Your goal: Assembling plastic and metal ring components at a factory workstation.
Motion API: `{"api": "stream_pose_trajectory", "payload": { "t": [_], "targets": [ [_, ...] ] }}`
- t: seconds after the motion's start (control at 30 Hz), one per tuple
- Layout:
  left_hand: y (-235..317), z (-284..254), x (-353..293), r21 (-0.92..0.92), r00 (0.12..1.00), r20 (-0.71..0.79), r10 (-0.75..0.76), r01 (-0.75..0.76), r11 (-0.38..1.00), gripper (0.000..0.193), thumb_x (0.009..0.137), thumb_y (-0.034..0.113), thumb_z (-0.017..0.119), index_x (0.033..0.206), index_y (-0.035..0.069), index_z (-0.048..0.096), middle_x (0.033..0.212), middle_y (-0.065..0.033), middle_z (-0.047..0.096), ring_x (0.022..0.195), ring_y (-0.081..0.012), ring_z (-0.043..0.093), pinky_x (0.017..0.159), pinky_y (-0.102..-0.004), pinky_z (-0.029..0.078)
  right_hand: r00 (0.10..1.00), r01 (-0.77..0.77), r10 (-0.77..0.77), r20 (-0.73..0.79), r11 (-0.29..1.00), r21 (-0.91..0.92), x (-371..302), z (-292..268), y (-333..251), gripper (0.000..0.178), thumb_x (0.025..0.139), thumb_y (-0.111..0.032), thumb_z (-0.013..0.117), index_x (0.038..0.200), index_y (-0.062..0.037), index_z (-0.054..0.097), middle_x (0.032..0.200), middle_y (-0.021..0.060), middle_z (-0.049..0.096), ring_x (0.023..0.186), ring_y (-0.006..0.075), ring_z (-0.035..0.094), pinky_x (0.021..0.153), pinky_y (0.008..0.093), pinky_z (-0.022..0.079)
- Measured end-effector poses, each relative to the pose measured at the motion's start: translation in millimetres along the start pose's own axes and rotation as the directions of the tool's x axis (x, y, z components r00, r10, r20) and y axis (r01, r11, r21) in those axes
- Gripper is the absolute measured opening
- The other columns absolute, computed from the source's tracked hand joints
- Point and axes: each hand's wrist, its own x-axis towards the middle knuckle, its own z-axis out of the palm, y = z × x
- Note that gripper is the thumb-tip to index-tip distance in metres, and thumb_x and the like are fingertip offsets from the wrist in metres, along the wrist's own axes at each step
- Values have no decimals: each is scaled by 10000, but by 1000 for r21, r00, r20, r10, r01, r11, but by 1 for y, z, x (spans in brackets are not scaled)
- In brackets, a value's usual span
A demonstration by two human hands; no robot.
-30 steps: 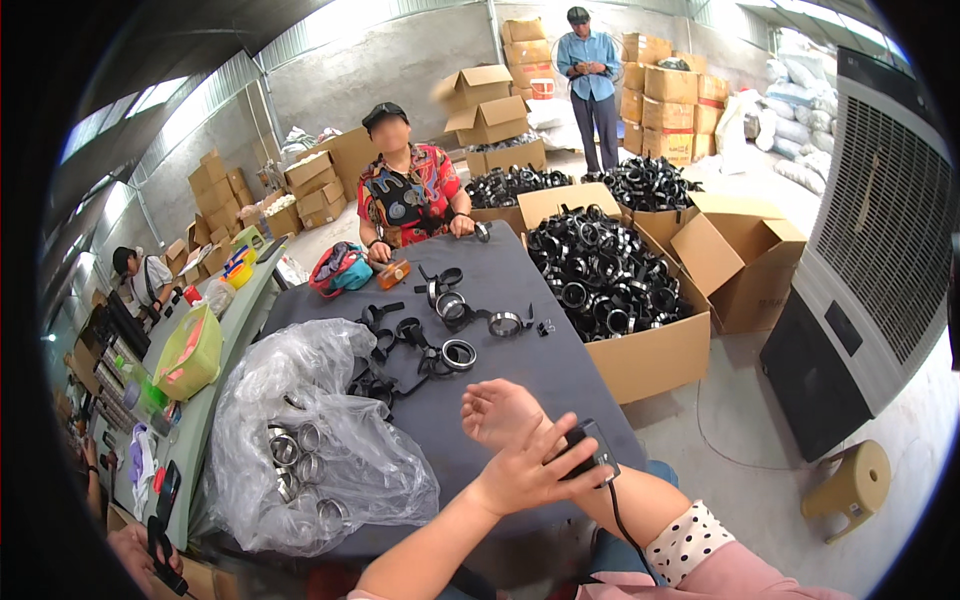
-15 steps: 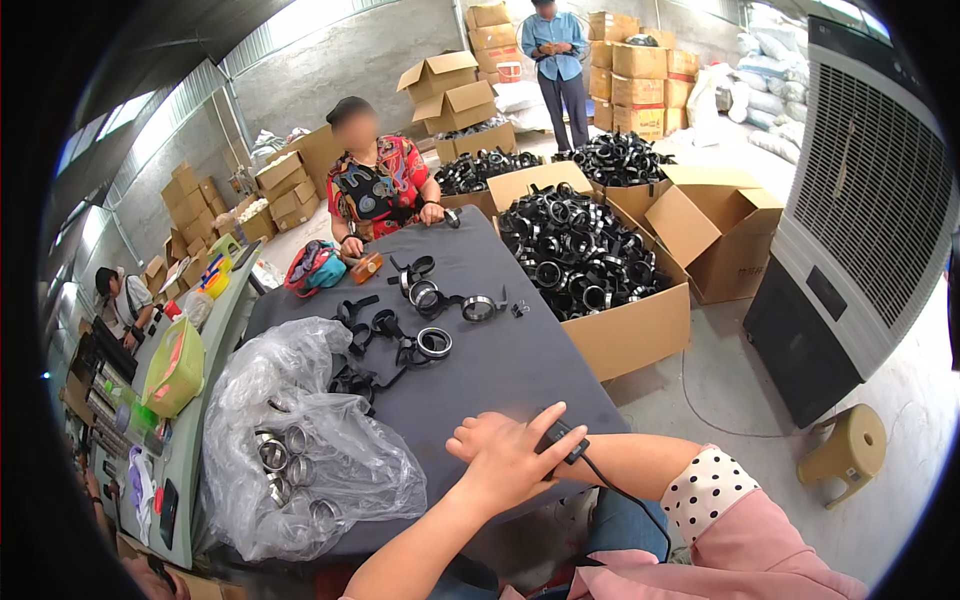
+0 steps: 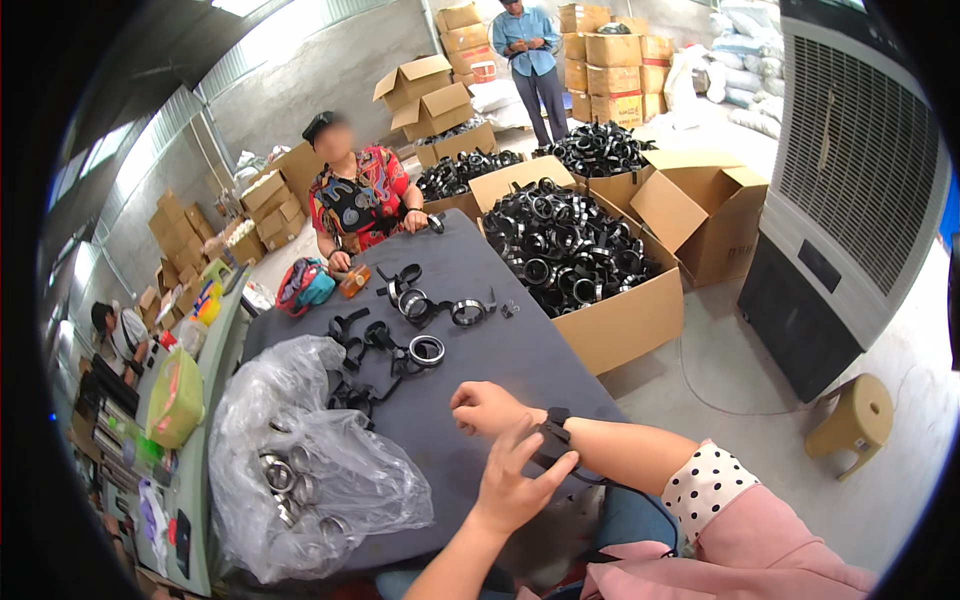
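Observation:
My right hand (image 3: 488, 409) hangs over the near edge of the grey-covered table (image 3: 500, 350), its fingers loosely curled with nothing seen in them. A small black device (image 3: 553, 443) with a strap and cable sits on my right wrist. Against that device rests my left hand (image 3: 512, 490), its fingers and thumb spread apart; part of the device is hidden behind them. Beyond my hands lie several black strap clamps with silver rings (image 3: 426, 351). Left of them, a clear plastic bag (image 3: 370, 480) holds several metal rings.
An open carton (image 3: 630, 325) heaped with black ring clamps stands right of the table. A co-worker in a patterned shirt (image 3: 365, 200) sits at the far end; another person (image 3: 528, 50) stands behind. A tall air cooler (image 3: 845, 200) and a stool (image 3: 850, 425) are at right.
My left hand has drawn back toward me, off the back of my right hand and down beside the wrist device. The view has shifted slightly.

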Motion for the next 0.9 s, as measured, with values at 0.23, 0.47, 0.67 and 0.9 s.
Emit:
{"api": "stream_pose_trajectory", "payload": {
  "t": [0.23, 0.47, 0.67, 0.9],
  "targets": [
    [22, 20, -3, -482, 558, 22, -830, 733, 480, 750, 797, 230, 748, 1366, 27, 304, 1376, -245, 289, 1252, -374, 382, 1009, -459, 386, 811, 148, -574, -114, 389, -909, 8, -15, 21, 123, 769, -135, 616, 848, -72, 546, 795, 96, 629, 737, 280, 646, 606, 376, 504],
    [-13, 53, -30, -786, 344, 604, -719, 406, -466, 446, 829, 144, 750, 1194, -5, 543, 1074, -91, 630, 980, -203, 626, 837, -312, 519, 875, 197, -371, -310, 859, -472, 12, -19, -6, 57, 804, -31, 569, 860, -43, 568, 788, 95, 644, 692, 243, 628, 628, 338, 516],
    [-45, 61, -21, -864, 638, 502, -584, 342, -370, 422, 862, 171, 709, 1223, 64, 518, 1145, -50, 608, 1054, -200, 604, 918, -366, 495, 965, 20, 261, 19, -145, 989, 24, -26, -20, 116, 910, -110, 516, 931, -2, 554, 827, 104, 619, 746, 213, 610, 684, 311, 521],
    [24, 11, 12, -673, 448, 737, -506, 556, -488, 914, 726, 594, 749, 1346, 6, 425, 1310, -129, 543, 1269, -289, 479, 1047, -502, 391, 714, 176, -454, -532, 853, -492, -5, -43, -60, 170, 842, -145, 598, 967, -32, 614, 918, 149, 645, 856, 314, 626, 752, 406, 503]
  ]
}}
